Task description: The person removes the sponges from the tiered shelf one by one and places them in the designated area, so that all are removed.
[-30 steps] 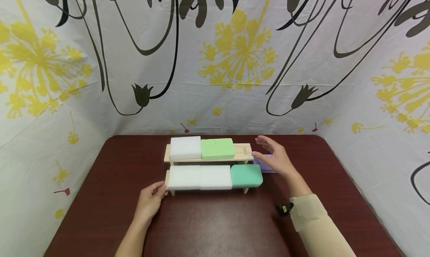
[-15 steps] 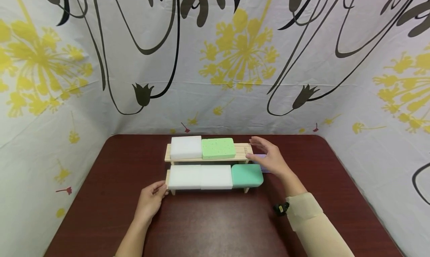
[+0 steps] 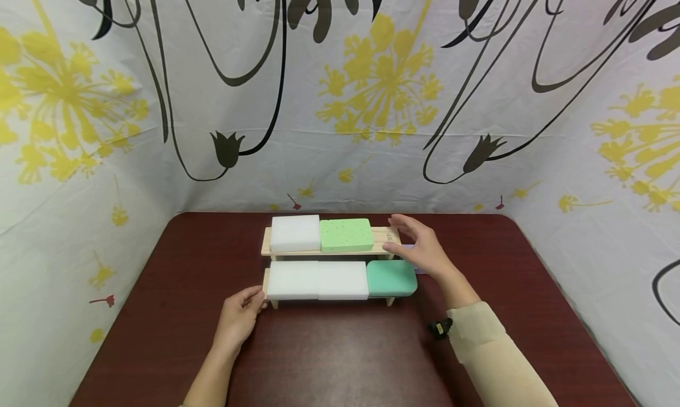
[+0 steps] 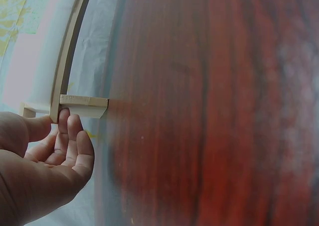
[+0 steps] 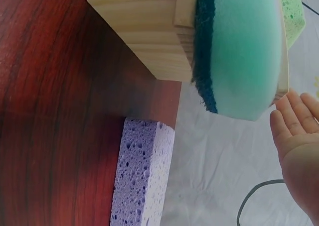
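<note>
Well, left hand (image 3: 238,319) pinching, right hand (image 3: 425,253) spread

The left thumb and fingers are clamped on the end of the front rack (image 3: 266,283). Just right of them sit two white sponges (image 3: 317,280), then a teal sponge (image 3: 392,278).

The right thumb and fingers stand apart at the back rack (image 3: 379,237); I cannot tell whether they touch it. Left of them sits a light green sponge (image 3: 346,235); beneath, partly hidden, a purple sponge (image 5: 134,171).

Just standing upright on the surface (image 3: 329,348) as a pale wooden two-step rack (image 3: 379,235), carrying a white block (image 3: 295,233) and speckled lime sponge (image 3: 346,234) up top, plus two white blocks (image 3: 292,280) and a teal sponge (image 3: 392,277) down below.
</note>
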Tool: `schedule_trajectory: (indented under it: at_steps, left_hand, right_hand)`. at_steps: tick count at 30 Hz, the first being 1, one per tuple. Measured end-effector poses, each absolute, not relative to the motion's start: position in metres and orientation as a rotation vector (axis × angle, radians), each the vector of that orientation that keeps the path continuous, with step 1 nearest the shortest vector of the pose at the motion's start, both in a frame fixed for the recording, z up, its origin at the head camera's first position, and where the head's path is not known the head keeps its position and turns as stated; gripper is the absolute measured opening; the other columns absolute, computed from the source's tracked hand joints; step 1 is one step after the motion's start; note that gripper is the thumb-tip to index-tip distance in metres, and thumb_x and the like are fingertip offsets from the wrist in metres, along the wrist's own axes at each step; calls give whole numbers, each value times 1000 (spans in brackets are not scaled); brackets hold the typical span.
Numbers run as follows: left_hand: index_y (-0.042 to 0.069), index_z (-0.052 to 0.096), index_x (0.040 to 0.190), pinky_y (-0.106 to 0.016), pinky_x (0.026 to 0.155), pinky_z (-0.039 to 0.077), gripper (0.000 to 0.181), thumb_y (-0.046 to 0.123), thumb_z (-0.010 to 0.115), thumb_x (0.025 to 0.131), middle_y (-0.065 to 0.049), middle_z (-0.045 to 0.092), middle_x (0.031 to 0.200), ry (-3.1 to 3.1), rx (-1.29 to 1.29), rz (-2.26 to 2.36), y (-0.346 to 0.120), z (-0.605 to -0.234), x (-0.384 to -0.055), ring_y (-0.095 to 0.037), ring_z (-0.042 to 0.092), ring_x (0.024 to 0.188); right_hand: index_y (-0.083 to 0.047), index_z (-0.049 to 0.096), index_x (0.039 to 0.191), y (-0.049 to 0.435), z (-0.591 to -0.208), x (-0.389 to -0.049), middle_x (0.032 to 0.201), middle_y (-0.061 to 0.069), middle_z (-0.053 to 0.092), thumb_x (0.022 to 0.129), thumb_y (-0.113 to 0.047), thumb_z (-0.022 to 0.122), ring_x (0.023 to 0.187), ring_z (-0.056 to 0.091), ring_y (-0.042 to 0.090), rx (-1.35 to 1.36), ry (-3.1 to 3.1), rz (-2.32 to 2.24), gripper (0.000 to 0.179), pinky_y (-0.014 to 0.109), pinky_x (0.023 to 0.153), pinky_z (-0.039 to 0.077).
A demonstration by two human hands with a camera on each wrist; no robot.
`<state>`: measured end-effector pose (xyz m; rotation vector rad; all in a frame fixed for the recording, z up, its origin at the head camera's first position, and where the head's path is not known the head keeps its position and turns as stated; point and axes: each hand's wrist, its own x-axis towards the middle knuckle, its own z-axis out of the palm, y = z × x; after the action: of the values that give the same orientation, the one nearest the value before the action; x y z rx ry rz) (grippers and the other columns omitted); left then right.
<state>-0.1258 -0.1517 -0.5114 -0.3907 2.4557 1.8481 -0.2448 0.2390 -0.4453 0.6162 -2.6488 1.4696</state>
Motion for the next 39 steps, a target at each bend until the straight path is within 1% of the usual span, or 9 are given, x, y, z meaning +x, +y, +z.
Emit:
schedule_trajectory:
  at_steps: [5, 11, 19, 26, 29, 35, 39]
  left_hand:
    - [-7, 59, 135, -27, 84, 57, 35, 12, 55, 105, -19, 69, 114, 2471, -388, 1834, -152, -512, -126, -26, 66, 102]
    - [-7, 59, 134, -27, 83, 57, 35, 12, 56, 105, -20, 69, 114, 2469, -383, 1847, -152, -512, -126, -26, 67, 102]
    - [-7, 59, 134, -25, 83, 56, 34, 11, 55, 105, -19, 70, 114, 2460, -401, 1849, -152, -514, -127, -25, 67, 102]
    - [-7, 59, 135, -28, 86, 57, 35, 11, 55, 106, -19, 69, 115, 2453, -397, 1851, -151, -513, -127, -26, 67, 103]
    - [-7, 58, 135, -27, 86, 56, 35, 12, 54, 106, -19, 69, 115, 2450, -401, 1851, -152, -513, -128, -26, 67, 104]
    - [-7, 59, 135, -26, 85, 57, 35, 12, 55, 105, -19, 69, 114, 2453, -405, 1852, -152, -513, -127, -26, 67, 103]
    - [-7, 60, 134, -28, 86, 57, 34, 11, 56, 105, -20, 70, 114, 2460, -396, 1852, -152, -513, -127, -26, 67, 103]
  right_hand:
    - [-8, 47, 149, 235, -442, -244, 145, 14, 55, 88, -24, 83, 134, 51, 35, 615, -2682, 1439, 73, 55, 110, 42]
    - [-6, 47, 149, 230, -440, -245, 145, 16, 55, 87, -27, 83, 133, 52, 35, 650, -2693, 1380, 75, 56, 109, 42]
    - [-7, 47, 149, 224, -441, -249, 144, 13, 56, 85, -31, 84, 134, 51, 32, 672, -2727, 1300, 78, 54, 110, 41]
    - [-3, 49, 147, 219, -442, -253, 141, 14, 58, 84, -29, 85, 131, 52, 32, 730, -2708, 1234, 77, 54, 107, 44]
    - [-3, 50, 146, 216, -443, -254, 140, 14, 58, 84, -28, 86, 131, 53, 31, 750, -2700, 1222, 76, 52, 107, 45]
    - [-6, 51, 146, 210, -442, -254, 140, 12, 58, 83, -32, 86, 131, 52, 30, 744, -2721, 1181, 77, 52, 108, 44]
    - [-2, 51, 146, 206, -441, -254, 139, 14, 58, 83, -33, 86, 129, 53, 33, 753, -2724, 1130, 78, 53, 107, 44]
